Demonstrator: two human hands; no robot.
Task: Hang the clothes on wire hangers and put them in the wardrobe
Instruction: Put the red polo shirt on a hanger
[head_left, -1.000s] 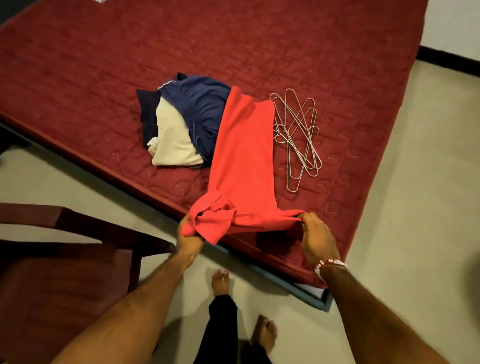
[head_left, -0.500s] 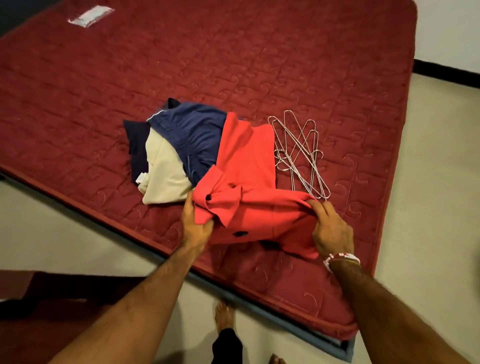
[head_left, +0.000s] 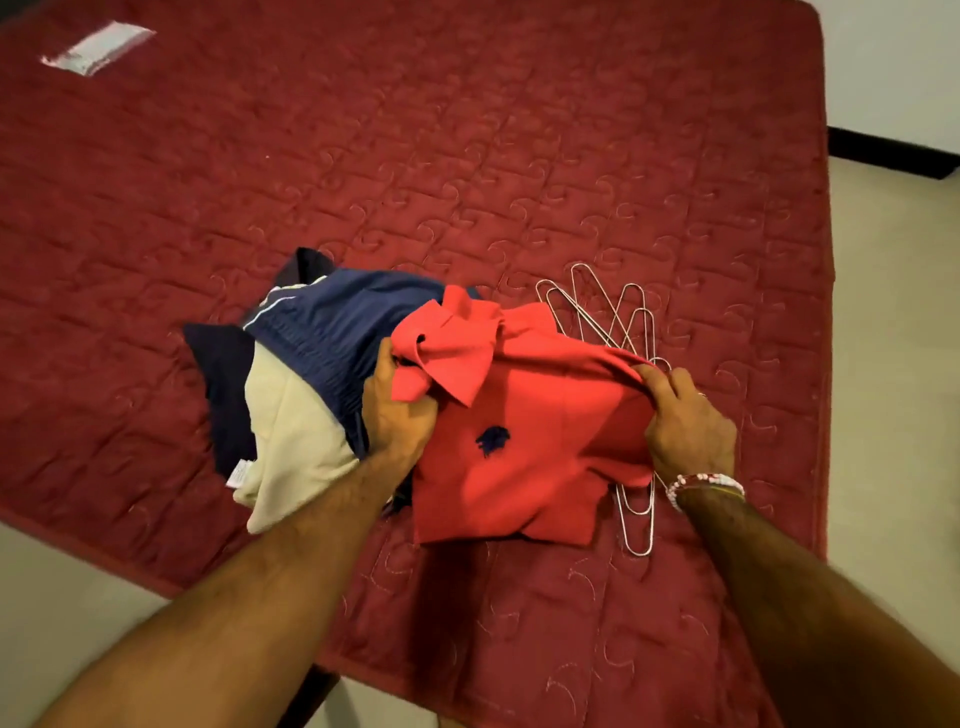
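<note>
gripping red shirt (head_left: 519, 467) in left hand (head_left: 397, 415) and right hand (head_left: 688, 431); draped over wire hangers (head_left: 613, 322). may snag and drag them on lifting.

i see a big dark red mattress (head_left: 519, 156) with swirly stitches, and pale floor (head_left: 893, 364) around it. near the front edge lies a heap of clothes (head_left: 291, 395): a dark blue piece (head_left: 332, 332), a cream piece (head_left: 296, 441) and a very dark one (head_left: 223, 374), with a red shirt (head_left: 519, 467) touching them, its right side over some wire hangers (head_left: 618, 322). far back on the left lies a small clear bag (head_left: 96, 49).
</note>
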